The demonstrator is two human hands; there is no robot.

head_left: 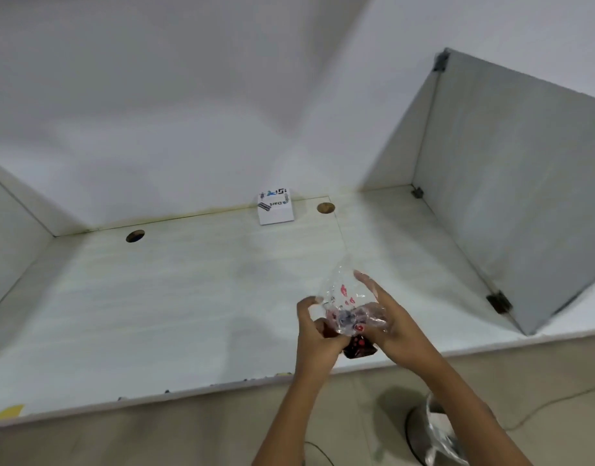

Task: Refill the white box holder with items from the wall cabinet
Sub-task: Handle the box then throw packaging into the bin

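A small white box (276, 207) with blue and black print stands at the back of the white desk (155, 297), against the wall. Near the desk's front edge both hands hold a crumpled clear plastic bag (343, 297) with red print. My left hand (318, 338) grips the bag's lower left side. My right hand (387, 314) cups its right side, fingers stretched along the plastic. A dark red item (358, 348) with red dots shows below the bag, between the two hands. No wall cabinet is in view.
A grey partition panel (511, 196) stands along the desk's right side. Two round cable holes (135, 236) (325, 207) sit near the back wall. Below the desk edge, a round bin (434, 432) with a plastic liner stands on the floor, a cable beside it.
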